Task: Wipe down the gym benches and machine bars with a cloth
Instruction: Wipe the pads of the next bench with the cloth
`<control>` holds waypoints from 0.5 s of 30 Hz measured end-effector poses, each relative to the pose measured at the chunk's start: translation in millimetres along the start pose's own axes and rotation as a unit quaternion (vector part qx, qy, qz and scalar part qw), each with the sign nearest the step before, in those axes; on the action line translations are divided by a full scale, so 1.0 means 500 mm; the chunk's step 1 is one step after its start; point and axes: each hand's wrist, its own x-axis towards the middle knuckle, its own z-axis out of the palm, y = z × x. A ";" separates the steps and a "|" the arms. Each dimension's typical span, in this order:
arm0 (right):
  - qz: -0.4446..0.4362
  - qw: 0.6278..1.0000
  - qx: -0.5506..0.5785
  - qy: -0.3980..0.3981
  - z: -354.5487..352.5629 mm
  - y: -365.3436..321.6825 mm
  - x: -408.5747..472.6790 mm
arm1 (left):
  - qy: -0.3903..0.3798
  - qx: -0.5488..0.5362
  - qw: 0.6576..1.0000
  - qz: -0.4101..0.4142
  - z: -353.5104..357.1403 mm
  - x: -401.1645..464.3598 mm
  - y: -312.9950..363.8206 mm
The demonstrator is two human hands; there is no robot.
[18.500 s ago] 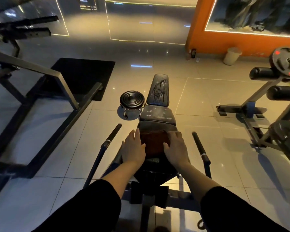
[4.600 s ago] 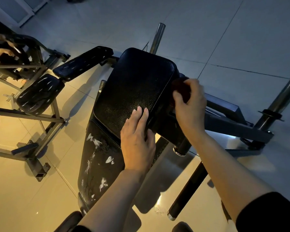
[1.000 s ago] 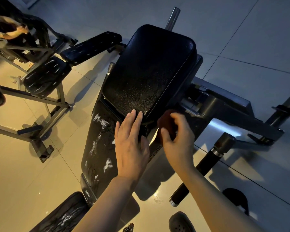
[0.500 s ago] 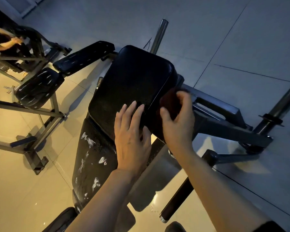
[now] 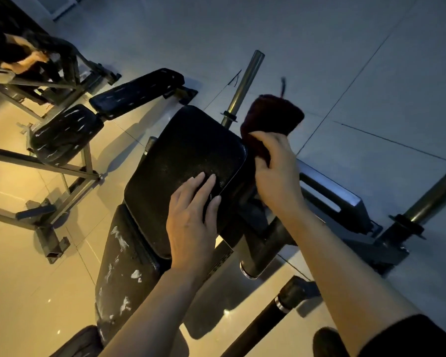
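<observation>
Tiled gym floor, dim. Pad: firm, grippy; my left hand lies flat on it, fingers straight. Cloth: soft, light, floppy; my right hand pinches its lower edge beside the pad; best bunched.

My left hand covers the pad's near corner; its far half lies open, bar beyond.

cloth top motion-blurred, lower part hidden inside right hand, second bench frame cut by left edge, dark shoe cropped at bottom
</observation>
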 end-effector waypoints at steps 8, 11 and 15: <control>0.016 0.999 -0.031 -0.002 0.011 0.003 0.001 | 0.016 -0.012 1.000 -0.023 0.007 0.003 0.013; 0.047 0.996 0.068 0.040 0.028 -0.002 -0.059 | 0.011 -0.044 0.999 -0.028 0.003 -0.007 0.012; 0.057 0.995 0.080 0.023 0.069 -0.014 -0.141 | 0.010 -0.077 0.997 -0.020 -0.010 -0.056 -0.031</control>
